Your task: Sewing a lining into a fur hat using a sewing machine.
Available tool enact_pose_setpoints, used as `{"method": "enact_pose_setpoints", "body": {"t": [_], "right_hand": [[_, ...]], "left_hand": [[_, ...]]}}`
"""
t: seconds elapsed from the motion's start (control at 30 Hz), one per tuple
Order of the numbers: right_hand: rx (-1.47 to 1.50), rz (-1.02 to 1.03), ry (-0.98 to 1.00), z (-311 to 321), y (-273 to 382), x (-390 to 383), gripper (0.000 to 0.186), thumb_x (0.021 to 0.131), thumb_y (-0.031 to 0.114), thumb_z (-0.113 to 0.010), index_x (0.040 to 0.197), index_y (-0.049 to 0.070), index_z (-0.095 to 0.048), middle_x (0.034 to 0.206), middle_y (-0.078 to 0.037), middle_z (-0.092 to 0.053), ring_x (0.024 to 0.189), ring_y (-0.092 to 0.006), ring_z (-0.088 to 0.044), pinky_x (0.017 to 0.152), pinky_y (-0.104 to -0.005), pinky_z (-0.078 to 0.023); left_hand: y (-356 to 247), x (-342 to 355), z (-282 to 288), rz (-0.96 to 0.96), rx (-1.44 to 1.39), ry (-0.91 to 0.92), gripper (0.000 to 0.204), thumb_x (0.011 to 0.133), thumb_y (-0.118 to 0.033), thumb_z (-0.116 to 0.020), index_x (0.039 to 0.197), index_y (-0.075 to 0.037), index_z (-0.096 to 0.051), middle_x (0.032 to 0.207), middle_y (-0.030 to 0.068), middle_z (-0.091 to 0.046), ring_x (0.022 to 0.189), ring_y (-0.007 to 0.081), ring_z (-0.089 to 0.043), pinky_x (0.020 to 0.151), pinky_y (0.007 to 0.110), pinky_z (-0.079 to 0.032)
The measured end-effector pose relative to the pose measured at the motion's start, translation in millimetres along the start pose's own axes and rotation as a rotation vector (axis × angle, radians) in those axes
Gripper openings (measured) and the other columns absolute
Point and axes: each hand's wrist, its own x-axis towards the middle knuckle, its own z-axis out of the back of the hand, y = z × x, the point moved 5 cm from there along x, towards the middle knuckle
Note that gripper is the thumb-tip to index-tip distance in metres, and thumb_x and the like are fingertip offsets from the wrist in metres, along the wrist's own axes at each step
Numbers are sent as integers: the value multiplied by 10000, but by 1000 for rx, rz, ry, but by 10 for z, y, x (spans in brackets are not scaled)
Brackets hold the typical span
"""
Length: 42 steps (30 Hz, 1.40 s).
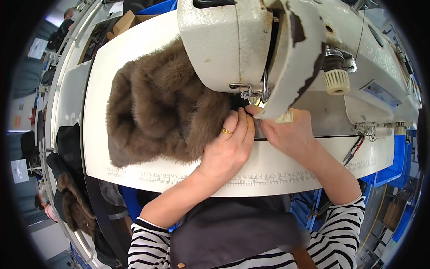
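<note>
A brown fur piece (pixel 152 103) lies bunched on the white sewing table (pixel 224 188), its dark edge running under the presser foot of a worn white sewing machine (pixel 215 45). My left hand (pixel 230 148) is at the fur's right edge, fingers bent and pressed together on it beside the needle, a gold ring on one finger. My right hand (pixel 289 132) is on the metal bed (pixel 331 121) just right of the foot, fingers curled inward; its tips are partly hidden by the machine's front cover, so what they hold is unclear.
Red-handled snips (pixel 354 150) lie at the right of the table. Blue bins (pixel 385 166) stand beyond its right edge. Dark garments with fur (pixel 74 193) hang at the left. Other people (pixel 62 31) are in the far left background.
</note>
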Motion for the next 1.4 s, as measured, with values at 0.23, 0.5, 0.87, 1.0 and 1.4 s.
{"method": "enact_pose_setpoints", "body": {"t": [0.23,0.5,0.87,1.0,1.4], "right_hand": [[-18,-23,65,-18,-3,-6,219,819,128,-718,1017,220,-731,826,10,-670,611,-186,-639,495,-326,-480],[-9,-33,111,-35,-20,-24,196,855,128,-704,1041,186,-729,804,10,-687,632,-202,-657,513,-351,-485],[10,-49,25,-22,-3,37,116,784,117,-694,685,116,-634,690,-13,-572,560,-202,-625,460,-348,-492],[-24,-50,36,-43,-11,32,105,791,120,-686,699,115,-636,679,-26,-580,533,-219,-625,456,-360,-494],[226,40,153,19,-19,91,337,869,160,-657,1191,192,-750,726,-47,-690,621,-243,-667,530,-373,-501]], "left_hand": [[46,-24,-18,-54,-3,15,449,773,-135,-588,1135,112,-687,1158,214,-692,1127,302,-617,1079,322,-433],[115,9,-45,-82,43,18,442,767,-101,-617,1161,85,-693,1151,194,-694,1110,281,-610,996,284,-490],[177,63,-116,6,-39,9,431,742,-64,-646,1149,68,-697,1128,152,-689,1059,261,-614,726,267,-580],[181,80,-117,25,-18,-15,411,755,-65,-665,1153,32,-703,1122,88,-696,1052,223,-640,681,272,-579],[61,-45,551,24,-576,-7,241,770,-3,-732,1009,1,-703,1088,140,-722,1097,287,-666,879,366,-581]]}}
